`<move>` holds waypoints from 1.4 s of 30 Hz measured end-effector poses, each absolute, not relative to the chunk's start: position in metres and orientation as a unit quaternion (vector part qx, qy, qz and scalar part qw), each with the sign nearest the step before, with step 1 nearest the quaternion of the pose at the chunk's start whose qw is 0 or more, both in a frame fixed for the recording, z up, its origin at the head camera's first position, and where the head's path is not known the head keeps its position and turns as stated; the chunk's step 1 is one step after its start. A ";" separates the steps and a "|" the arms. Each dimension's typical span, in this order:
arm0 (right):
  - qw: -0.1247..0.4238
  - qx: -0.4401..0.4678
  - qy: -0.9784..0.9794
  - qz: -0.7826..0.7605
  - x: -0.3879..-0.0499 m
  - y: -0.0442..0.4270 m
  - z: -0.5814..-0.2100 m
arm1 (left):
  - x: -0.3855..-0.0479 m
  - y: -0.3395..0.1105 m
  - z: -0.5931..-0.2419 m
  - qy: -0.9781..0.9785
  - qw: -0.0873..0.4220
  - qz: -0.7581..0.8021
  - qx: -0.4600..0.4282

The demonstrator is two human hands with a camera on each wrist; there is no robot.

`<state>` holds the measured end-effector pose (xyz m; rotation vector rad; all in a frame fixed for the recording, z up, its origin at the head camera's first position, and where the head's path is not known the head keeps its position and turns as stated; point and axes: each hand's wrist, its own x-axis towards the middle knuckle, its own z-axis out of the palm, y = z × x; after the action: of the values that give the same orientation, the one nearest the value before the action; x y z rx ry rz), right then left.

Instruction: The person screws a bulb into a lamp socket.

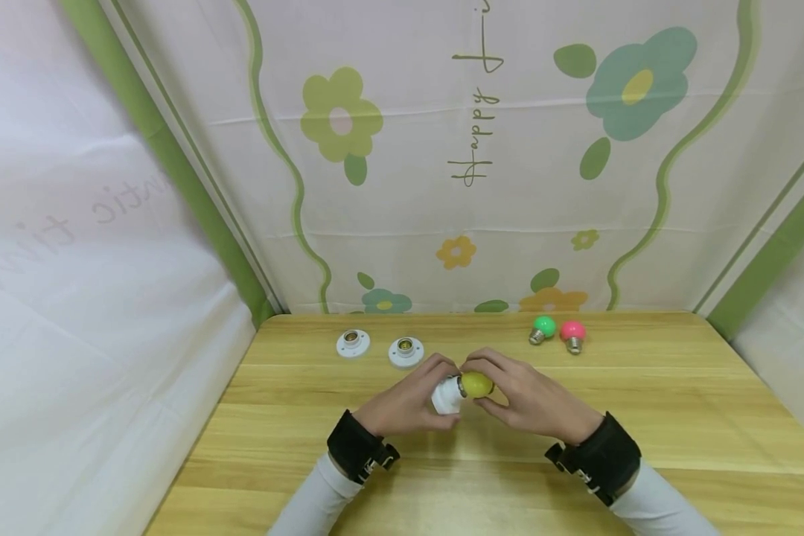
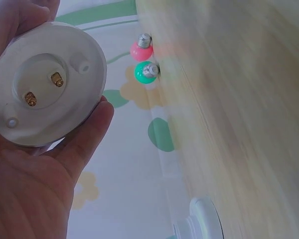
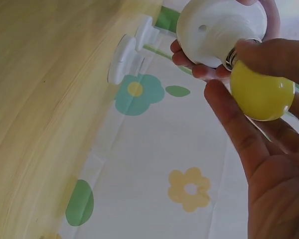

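My left hand (image 1: 409, 402) grips a round white bulb socket (image 1: 446, 397) by the rim of its base, held up above the table. In the left wrist view, the underside of that socket (image 2: 65, 115) shows two brass-coloured terminals. With thumb and fingers, my right hand (image 1: 532, 396) pinches a yellow light bulb (image 1: 477, 384) by its glass. The bulb's metal base sits at the mouth of the socket, with some metal showing in the right wrist view. How far in it is, I cannot tell.
Two more white sockets, one at left (image 1: 353, 343) and one nearer the hands (image 1: 406, 352), stand on the wooden table (image 1: 295, 454). Towards the back right lie a green bulb (image 1: 544, 326) and a pink bulb (image 1: 572, 333). A flowered curtain (image 1: 402, 216) hangs behind the table.
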<state>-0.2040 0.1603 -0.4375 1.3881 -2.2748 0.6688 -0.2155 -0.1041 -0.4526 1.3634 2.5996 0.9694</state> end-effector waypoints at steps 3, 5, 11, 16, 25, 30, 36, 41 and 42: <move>0.192 0.485 -0.820 0.235 -0.204 0.161 -0.438 | -0.215 -0.104 -0.452 0.840 0.024 0.313 0.441; 0.191 0.480 -0.824 0.232 -0.204 0.161 -0.437 | -0.215 -0.104 -0.452 0.840 0.023 0.313 0.442; 0.200 0.467 -0.831 0.227 -0.203 0.161 -0.437 | -0.215 -0.104 -0.452 0.841 0.023 0.311 0.443; 0.201 0.461 -0.835 0.224 -0.202 0.161 -0.437 | -0.214 -0.103 -0.451 0.842 0.025 0.310 0.441; 0.204 0.453 -0.839 0.219 -0.202 0.161 -0.438 | -0.214 -0.103 -0.452 0.841 0.021 0.308 0.443; 0.202 0.466 -0.830 0.231 -0.203 0.160 -0.437 | -0.214 -0.103 -0.451 0.842 0.021 0.308 0.443; 0.204 0.494 -0.811 0.238 -0.204 0.160 -0.437 | -0.214 -0.104 -0.450 0.841 0.029 0.315 0.438; 0.195 0.494 -0.815 0.233 -0.203 0.161 -0.436 | -0.214 -0.104 -0.449 0.841 0.027 0.317 0.437; 0.194 0.494 -0.815 0.232 -0.203 0.161 -0.436 | -0.214 -0.104 -0.449 0.841 0.025 0.317 0.438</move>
<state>-0.2028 0.1606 -0.4361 1.3848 -2.2871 0.6498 -0.2137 -0.1043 -0.4493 1.3554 2.6002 0.9810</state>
